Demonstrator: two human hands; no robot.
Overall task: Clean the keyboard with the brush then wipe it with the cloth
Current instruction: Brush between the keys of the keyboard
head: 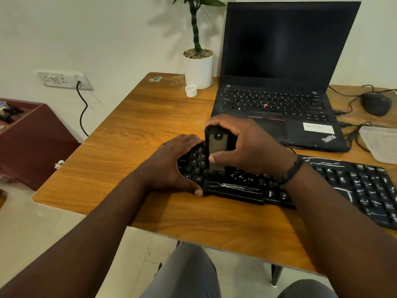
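Table point(133, 117): wooden, orange-brown grain; everything sits on it
Laptop point(279, 61): black, lid up, screen dark; behind the keyboard
Keyboard point(354, 186): long, black, white-smeared and dusty; lies across the near right of the table, "ZEBRONICS" printed on its front edge
Right hand point(253, 147): fingers and thumb curled round the brush, gripping it upright over the letter keys; dark band on the wrist
Left hand point(174, 162): flat, fingers straight, pressing the keyboard's left end; thumb on the front edge
Brush point(217, 147): black frame, grey centre; lower end down on the keys
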